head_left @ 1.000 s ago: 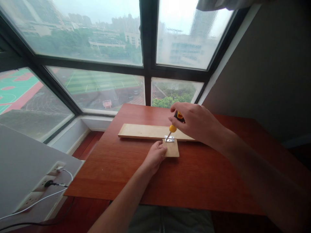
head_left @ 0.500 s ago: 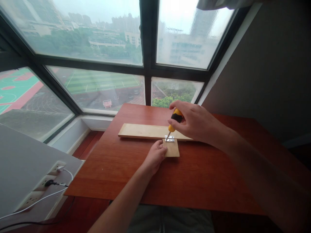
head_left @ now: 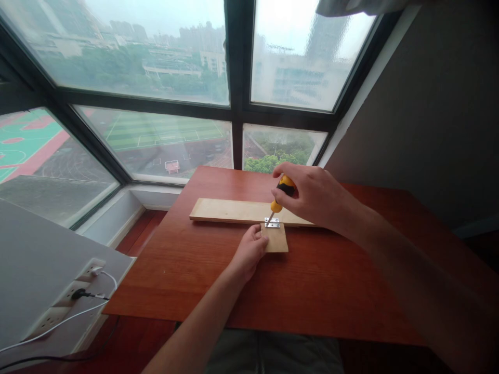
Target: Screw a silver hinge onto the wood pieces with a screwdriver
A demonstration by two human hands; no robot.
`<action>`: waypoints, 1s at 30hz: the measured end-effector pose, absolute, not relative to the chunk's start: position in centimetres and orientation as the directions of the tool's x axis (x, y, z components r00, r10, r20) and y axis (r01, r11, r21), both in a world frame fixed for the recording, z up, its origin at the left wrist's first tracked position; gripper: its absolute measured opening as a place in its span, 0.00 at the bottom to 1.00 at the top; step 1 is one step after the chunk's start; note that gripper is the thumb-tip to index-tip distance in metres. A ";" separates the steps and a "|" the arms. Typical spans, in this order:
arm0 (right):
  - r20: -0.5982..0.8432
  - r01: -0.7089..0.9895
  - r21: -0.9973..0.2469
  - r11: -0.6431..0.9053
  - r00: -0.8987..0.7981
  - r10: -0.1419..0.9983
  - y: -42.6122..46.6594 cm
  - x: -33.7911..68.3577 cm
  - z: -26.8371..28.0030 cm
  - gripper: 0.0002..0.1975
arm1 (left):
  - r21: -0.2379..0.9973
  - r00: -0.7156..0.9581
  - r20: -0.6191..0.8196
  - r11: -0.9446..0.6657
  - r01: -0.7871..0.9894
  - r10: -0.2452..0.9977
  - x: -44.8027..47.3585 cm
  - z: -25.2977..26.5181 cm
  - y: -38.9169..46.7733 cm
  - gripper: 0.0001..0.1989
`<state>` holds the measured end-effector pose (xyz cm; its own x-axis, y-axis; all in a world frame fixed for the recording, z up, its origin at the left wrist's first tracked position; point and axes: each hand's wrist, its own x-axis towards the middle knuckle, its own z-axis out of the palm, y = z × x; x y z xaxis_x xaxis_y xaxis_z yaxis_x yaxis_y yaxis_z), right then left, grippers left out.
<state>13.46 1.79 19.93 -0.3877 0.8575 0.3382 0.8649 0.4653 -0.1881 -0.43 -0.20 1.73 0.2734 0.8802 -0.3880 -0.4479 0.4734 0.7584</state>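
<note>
My right hand [head_left: 307,189] is closed around the yellow and black handle of a screwdriver [head_left: 286,185]. Its shaft slants down to the left, with the tip at the near left part of a small silver hinge [head_left: 275,222]. The hinge spans the edge between a long pale wooden board [head_left: 228,209] and a small square wooden piece [head_left: 277,240]. My left hand [head_left: 251,249] grips the left side of the small piece, fingers at its edge near the hinge. The right end of the long board is hidden behind my right hand and forearm.
The boards rest on a reddish-brown wooden table [head_left: 187,280]. Dark-framed windows [head_left: 237,111] rise behind it, and a grey wall [head_left: 390,119] stands at the right. At the lower left, wall sockets [head_left: 72,293] hold plugs with white and black cables.
My right hand and the screwdriver handle have shifted very slightly to the right, while the tip stays at the hinge. My left hand and the boards look nearly unmoved.
</note>
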 end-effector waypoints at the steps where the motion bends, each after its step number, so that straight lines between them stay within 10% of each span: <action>1: 0.338 0.864 -0.189 0.467 -0.389 0.857 1.8 13.5 19.9 0.12 | 0.759 0.272 -0.387 0.472 -0.449 0.881 -0.4 1.7 -0.2 0.20; 30: 0.297 0.887 -0.101 0.450 -0.405 0.865 0.6 13.2 20.4 0.19 | 0.750 0.241 -0.412 0.478 -0.458 0.879 -0.3 2.0 -0.2 0.18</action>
